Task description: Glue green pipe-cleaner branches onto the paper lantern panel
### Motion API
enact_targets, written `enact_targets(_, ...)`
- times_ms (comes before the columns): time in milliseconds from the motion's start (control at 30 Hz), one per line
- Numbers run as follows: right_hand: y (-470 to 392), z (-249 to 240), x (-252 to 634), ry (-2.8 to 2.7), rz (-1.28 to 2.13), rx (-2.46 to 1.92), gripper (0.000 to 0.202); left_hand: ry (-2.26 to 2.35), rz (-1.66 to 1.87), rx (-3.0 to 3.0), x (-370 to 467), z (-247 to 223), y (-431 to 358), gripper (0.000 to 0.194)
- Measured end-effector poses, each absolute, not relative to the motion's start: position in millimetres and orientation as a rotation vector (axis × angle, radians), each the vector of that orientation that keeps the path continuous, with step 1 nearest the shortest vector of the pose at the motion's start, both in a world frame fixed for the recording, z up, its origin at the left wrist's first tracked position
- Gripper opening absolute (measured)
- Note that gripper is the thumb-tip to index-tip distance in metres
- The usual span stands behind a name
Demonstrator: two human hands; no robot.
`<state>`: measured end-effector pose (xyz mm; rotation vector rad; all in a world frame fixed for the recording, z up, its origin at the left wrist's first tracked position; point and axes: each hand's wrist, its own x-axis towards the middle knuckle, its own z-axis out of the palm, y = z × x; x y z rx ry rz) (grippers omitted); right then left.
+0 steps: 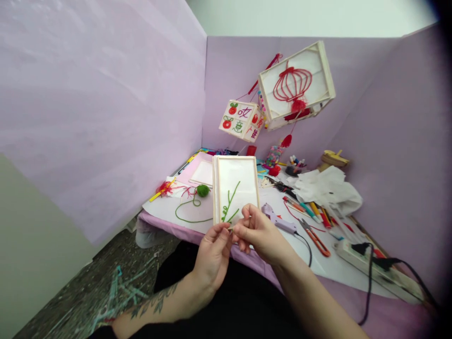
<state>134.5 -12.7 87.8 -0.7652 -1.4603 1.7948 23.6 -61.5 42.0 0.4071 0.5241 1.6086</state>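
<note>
A wood-framed white panel (243, 172) stands tilted in front of me, with green yarn (231, 200) laid on it as branching stems and small loops. My left hand (214, 252) and my right hand (263, 235) meet at the panel's lower edge, fingertips almost touching. Both are closed in a pinch, thumb against finger. Something small and pale shows between them, too small to name. From a green yarn ball (203, 190) left of the panel, a loose strand curls across the table toward the panel's left side. My right fingers cover part of the panel's lower right corner.
A lilac glue gun (278, 220) and orange-handled scissors (315, 238) lie at right, before a white power strip (381, 272). Crumpled white paper (328, 190) and markers are behind. Two decorated lanterns, one large (296, 84) and one small (242, 118), hang above the table's back.
</note>
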Motion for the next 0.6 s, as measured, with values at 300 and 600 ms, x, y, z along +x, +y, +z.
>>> enact_targets(300,-20.1,92.9,127.3,-1.642,1.596,-0.877,0.036,0.469,1.559,0.445,23.3,45.9,-65.5,0.020)
enact_targets(600,-22.2,90.8,125.6,-1.695,1.540,-0.878,0.033,0.493,1.597,0.408,22.9,43.2,-64.7,0.020)
